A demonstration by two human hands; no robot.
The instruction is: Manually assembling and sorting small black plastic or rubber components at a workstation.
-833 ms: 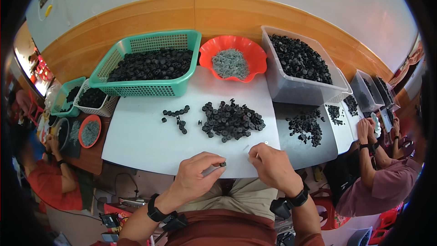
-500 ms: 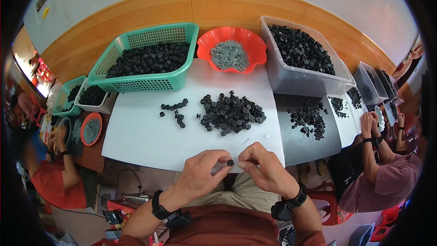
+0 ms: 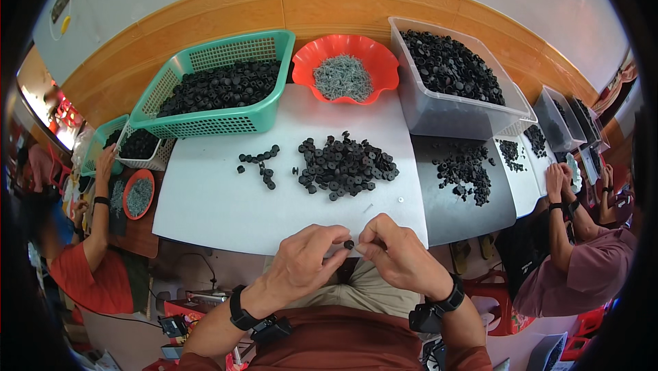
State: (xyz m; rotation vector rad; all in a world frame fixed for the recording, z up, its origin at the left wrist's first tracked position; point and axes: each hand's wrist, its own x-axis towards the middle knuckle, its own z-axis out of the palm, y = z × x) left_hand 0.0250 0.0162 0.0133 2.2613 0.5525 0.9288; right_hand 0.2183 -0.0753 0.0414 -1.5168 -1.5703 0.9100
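Just over the near edge of the white tabletop, my left hand pinches a small round black knob between thumb and index finger. My right hand is closed in a pinch right beside the knob; whatever its fingertips hold is too small to make out. Beyond my hands lies a heap of black knobs, with a short line of them to its left. A thin grey screw and a tiny white disc rest between the heap and my right hand.
Along the back stand a green basket of black parts, a red scalloped bowl of grey screws and a clear bin of black pieces. More black parts cover a dark board at right. Co-workers sit on both sides.
My hands hold nearly the same pinch around the knob. At left, a co-worker's arm has stretched forward to the small baskets. The whole view has shifted slightly.
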